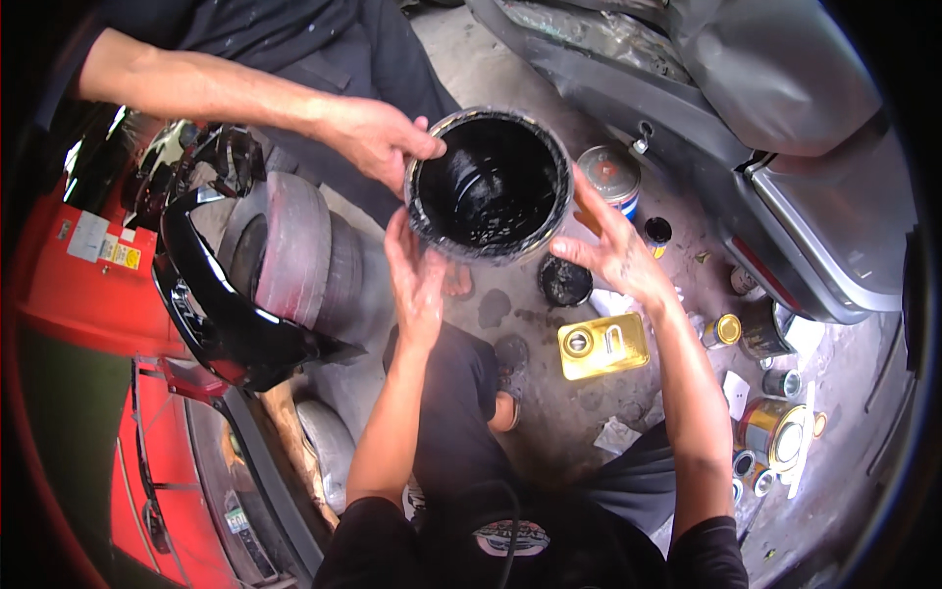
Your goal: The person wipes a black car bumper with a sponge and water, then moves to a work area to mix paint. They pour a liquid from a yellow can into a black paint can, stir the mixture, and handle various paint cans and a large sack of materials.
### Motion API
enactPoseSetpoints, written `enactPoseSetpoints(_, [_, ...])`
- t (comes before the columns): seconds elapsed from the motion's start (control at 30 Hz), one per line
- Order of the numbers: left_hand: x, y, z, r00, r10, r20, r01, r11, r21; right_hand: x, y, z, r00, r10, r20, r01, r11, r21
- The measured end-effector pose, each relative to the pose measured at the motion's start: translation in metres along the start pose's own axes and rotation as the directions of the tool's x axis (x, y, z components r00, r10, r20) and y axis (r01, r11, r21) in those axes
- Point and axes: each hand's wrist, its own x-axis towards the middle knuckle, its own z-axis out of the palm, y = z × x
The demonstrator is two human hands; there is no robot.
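A round tub (489,182) with black paint coating its inside and its crusted rim is held up in front of me, its mouth toward my view. My left hand (417,280) supports it from the lower left, fingers partly hidden against its wall. Around its right side curls my right hand (618,245), thumb near the lower rim. A co-worker's hand (378,137), reaching in from the left, also grips the tub at its upper left edge. Below the tub, a smaller black-coated container (566,281) and a gold rectangular tin (603,346) stand on the floor.
Stacked tyres (294,245) and a glossy black panel (201,294) are at left, near a red machine (78,280). A large paint can (610,177) stands behind my right hand. Several tins (775,432) sit at right, below a grey bumper (814,236).
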Motion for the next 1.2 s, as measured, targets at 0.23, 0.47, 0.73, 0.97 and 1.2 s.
enactPoseSetpoints(0.23, [0.026, 0.012, 0.021, 0.988, -0.071, 0.138, 0.058, 0.994, 0.096, 0.028, 0.044, -0.02, 0.994, 0.106, 0.026, -0.108, 0.927, 0.358])
enactPoseSetpoints(0.47, [0.024, 0.024, 0.032, 0.983, -0.069, 0.169, 0.043, 0.988, 0.152, 0.026, 0.05, -0.04, 0.988, 0.136, 0.073, -0.154, 0.848, 0.506])
enactPoseSetpoints(0.73, [0.025, 0.035, 0.03, 0.976, -0.03, 0.214, -0.031, 0.96, 0.28, 0.017, 0.053, -0.039, 0.985, 0.14, 0.101, -0.173, 0.781, 0.6])
enactPoseSetpoints(0.97, [0.021, 0.042, 0.029, 0.976, -0.051, 0.212, -0.001, 0.971, 0.238, 0.013, 0.059, -0.034, 0.988, 0.105, 0.116, -0.155, 0.74, 0.654])
enactPoseSetpoints(1.2, [0.015, 0.036, 0.012, 0.975, -0.12, 0.185, 0.075, 0.97, 0.231, 0.007, 0.059, -0.01, 0.986, 0.149, 0.076, -0.164, 0.779, 0.606])
